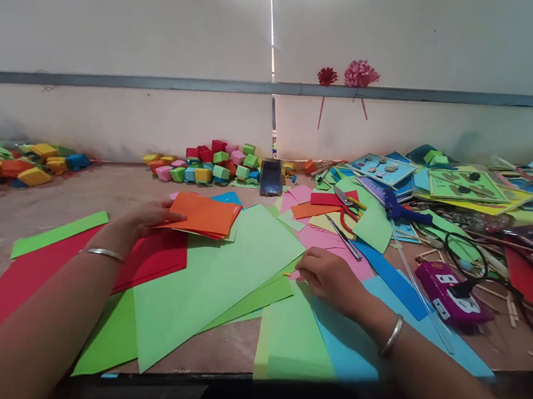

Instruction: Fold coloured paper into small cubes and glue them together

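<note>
My left hand point(144, 219) grips a small stack of orange paper squares point(204, 215), lifting them just above the table. My right hand point(329, 278) rests with fingers curled on the edge of a large light green sheet point(213, 279), beside a pink sheet point(335, 245). Whether it pinches the paper I cannot make out. A red sheet point(32, 270) lies under my left forearm. Light blue sheets point(378, 325) lie under my right wrist.
Piles of folded colourful paper cubes point(211, 162) sit at the back, more point(14, 159) at the far left. Scissors point(345, 212), a purple power strip point(453, 296), a clear ruler point(415, 284), craft boards point(466, 184) and sticks crowd the right. A phone point(270, 177) stands by the wall.
</note>
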The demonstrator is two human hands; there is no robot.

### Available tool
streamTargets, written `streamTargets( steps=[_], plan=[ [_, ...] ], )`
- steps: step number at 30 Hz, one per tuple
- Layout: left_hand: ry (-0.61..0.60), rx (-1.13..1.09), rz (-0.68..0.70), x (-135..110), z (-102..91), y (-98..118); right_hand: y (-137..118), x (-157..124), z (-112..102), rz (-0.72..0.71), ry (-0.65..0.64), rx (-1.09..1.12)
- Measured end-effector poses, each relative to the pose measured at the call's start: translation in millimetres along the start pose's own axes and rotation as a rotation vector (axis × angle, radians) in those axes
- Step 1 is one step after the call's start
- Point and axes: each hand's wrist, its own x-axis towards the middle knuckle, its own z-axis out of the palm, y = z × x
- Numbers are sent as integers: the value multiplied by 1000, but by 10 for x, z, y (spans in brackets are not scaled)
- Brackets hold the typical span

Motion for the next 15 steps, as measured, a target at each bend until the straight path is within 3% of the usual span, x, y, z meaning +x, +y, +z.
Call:
streamTargets(
  steps=[3,7,10,12,15],
  plan=[
    [-49,-32,25,46,23,-40,-108,66,-36,61,-89,-131],
    [-172,-72,68,84,53,-71,-297,231,37,40,-173,-216],
    [-188,-68,89,99,69,-95,-367,342,82,15,-210,-248],
    [-161,-66,113,109,75,-116,-349,339,-11,8,-218,-256],
    [-123,-64,157,121,77,-144,-245,145,-421,38,-161,-219]
  ],
)
